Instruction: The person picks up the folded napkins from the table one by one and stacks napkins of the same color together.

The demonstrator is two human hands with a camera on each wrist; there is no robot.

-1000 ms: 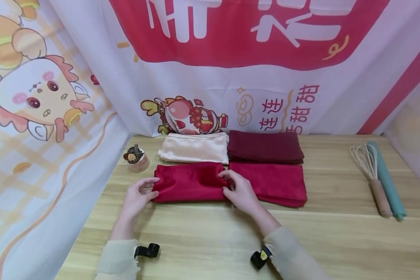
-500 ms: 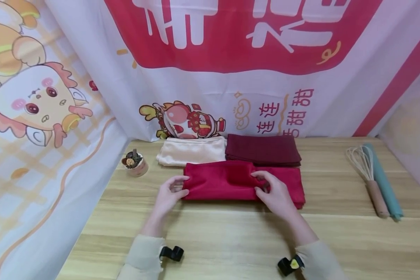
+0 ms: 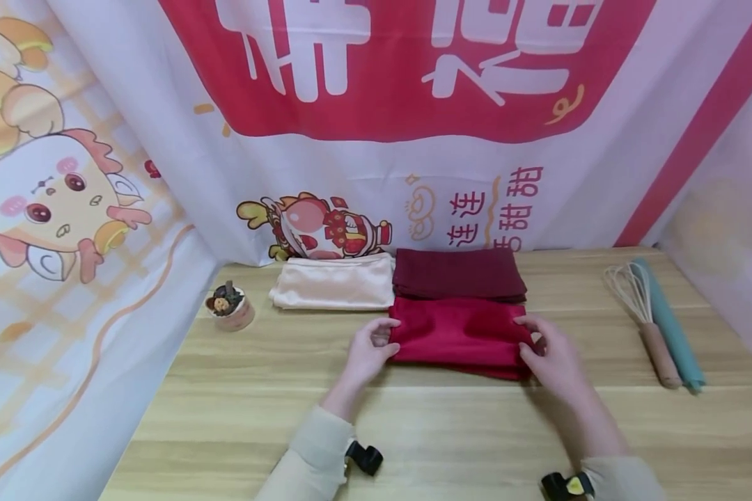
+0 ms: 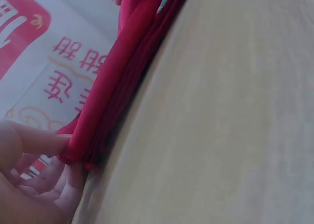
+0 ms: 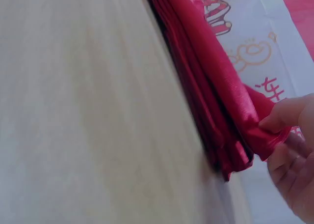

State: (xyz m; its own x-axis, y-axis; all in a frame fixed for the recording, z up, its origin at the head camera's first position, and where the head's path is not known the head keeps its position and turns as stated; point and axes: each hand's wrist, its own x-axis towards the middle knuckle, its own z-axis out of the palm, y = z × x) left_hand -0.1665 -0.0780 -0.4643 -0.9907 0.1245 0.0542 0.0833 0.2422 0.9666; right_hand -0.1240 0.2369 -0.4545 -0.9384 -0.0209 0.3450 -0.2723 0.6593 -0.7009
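A folded bright red satin cloth [image 3: 454,334] is held between my two hands in the head view. My left hand [image 3: 370,350] pinches its left end between thumb and fingers. At the other end, my right hand [image 3: 556,358] pinches the cloth in the same way. Right beneath it lies another folded red cloth [image 3: 498,372], mostly covered, with only its front edge showing. In the right wrist view, the held cloth [image 5: 228,81] sits just over the layered folds of the lower cloth [image 5: 196,94].
Behind lie a folded cream cloth [image 3: 333,284] and a folded maroon cloth [image 3: 459,273]. A small decorated cup [image 3: 233,309] stands at left on the wooden table [image 3: 238,410]. A whisk [image 3: 645,327] and a rolled teal mat [image 3: 667,323] lie at right. Printed curtains [image 3: 326,160] hang behind.
Both hands have carried the red satin cloth to the right, from in front of the cream cloth to over the other red cloth. The head view has shifted slightly.
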